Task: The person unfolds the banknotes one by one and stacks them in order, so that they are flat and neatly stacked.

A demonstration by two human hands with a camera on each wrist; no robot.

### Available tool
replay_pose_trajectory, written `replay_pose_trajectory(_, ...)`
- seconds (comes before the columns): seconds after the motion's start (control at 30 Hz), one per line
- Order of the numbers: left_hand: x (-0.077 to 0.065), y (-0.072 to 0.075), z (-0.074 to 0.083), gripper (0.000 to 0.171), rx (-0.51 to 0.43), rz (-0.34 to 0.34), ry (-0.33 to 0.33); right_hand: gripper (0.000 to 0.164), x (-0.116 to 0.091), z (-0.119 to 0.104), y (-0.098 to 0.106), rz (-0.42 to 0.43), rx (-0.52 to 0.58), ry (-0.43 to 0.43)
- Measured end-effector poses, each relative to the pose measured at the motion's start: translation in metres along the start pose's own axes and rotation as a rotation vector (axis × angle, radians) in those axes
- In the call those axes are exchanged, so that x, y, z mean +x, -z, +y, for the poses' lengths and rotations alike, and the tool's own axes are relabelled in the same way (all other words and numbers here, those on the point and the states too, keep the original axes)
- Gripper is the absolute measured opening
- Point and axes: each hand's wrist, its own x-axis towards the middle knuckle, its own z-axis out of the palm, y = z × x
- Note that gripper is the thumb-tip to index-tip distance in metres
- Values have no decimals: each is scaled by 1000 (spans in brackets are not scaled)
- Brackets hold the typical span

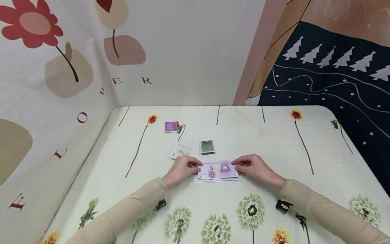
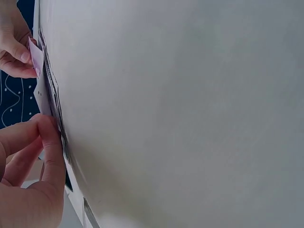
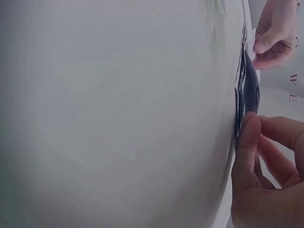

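A purple play banknote (image 1: 215, 170) marked 5 lies flat over a small stack of notes, whose edges (image 3: 240, 102) show in the right wrist view. My left hand (image 1: 184, 169) pinches its left end between thumb and fingers. At the other end my right hand (image 1: 255, 168) pinches the right edge the same way. In the left wrist view the note (image 2: 42, 95) bows a little above the stack. Just beyond the left hand lies a pale note (image 1: 179, 150) marked 1, partly covered by that hand. A folded green note (image 1: 207, 147) marked 2 sits behind the purple one.
A folded purple note (image 1: 172, 127) lies farther back on the left of the flower-print tablecloth (image 1: 259, 135). A light wall cloth (image 1: 189, 51) rises behind the table, and a dark cloth with white trees (image 1: 329, 78) hangs at the right.
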Motion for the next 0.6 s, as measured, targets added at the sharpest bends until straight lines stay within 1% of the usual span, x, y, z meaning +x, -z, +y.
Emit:
replay_pose_trajectory(0.2, 0, -1, -2, 16, 8, -11, -32, 18, 0, 1, -1, 2, -62, 11)
replay_pose_trajectory(0.33, 1, -1, -3, 16, 43, -9, -45, 16, 2, 1, -2, 0, -98, 20)
replay_pose_trajectory(0.43, 2, -1, -4, 16, 67, -5, -42, 15, 4, 1, -3, -5, -129, 29)
replay_pose_trajectory(0.6, 2, -1, -2, 17, 74, -2, -8, 15, 7, -1, -3, -18, -161, 44)
